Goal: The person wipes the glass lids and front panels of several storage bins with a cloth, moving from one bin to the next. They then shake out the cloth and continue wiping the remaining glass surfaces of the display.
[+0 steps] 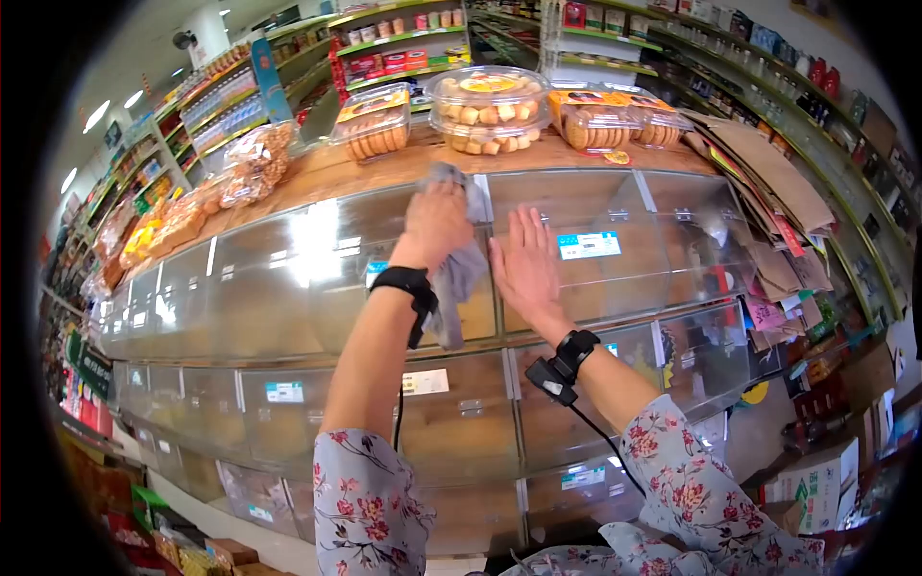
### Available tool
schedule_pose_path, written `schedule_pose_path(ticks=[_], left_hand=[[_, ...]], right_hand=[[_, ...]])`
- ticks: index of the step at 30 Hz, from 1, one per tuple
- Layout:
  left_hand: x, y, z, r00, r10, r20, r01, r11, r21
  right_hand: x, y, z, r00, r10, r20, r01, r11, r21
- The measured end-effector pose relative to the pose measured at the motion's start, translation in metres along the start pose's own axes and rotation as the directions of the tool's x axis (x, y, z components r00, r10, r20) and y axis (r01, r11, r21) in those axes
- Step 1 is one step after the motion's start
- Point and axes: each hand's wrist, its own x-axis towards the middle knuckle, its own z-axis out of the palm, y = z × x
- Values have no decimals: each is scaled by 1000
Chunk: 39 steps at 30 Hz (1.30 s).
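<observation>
My left hand is closed on a grey cloth, pressed against the clear front panel of a display case close to its top edge. Part of the cloth hangs down below the wrist. My right hand lies flat with its fingers stretched out on the clear panel beside it, left of a blue and white price label. Black straps with cables circle both wrists.
On the wooden top stand clear tubs of baked pieces and boxes of cookies. Bagged bread lines the left. Flattened cardboard leans at the right end. Stocked shelves rise behind.
</observation>
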Motion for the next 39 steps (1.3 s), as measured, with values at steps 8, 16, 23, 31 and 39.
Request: schedule_pose_path(ticks=[8, 16, 23, 31, 39], left_hand=[[6, 2, 34, 919, 251, -304, -249, 967, 45], [-26, -56, 13, 971, -60, -230, 88, 989, 117], [-79, -161, -2, 933, -236, -270, 270, 958, 96], [-89, -108, -1, 924, -290, -248, 321, 943, 91], [-73, -8, 8, 979, 2, -203, 19, 995, 101]], right_hand=[[3, 0, 0, 1000, 6, 13, -4, 997, -77], [-1, 1, 0, 1000, 11, 9, -11, 998, -70], [0, -1, -4, 999, 19, 45, -17, 999, -49], [-1, -4, -1, 1000, 25, 19, -25, 1000, -12], [-2, 0, 2, 1000, 9, -11, -10, 999, -36]])
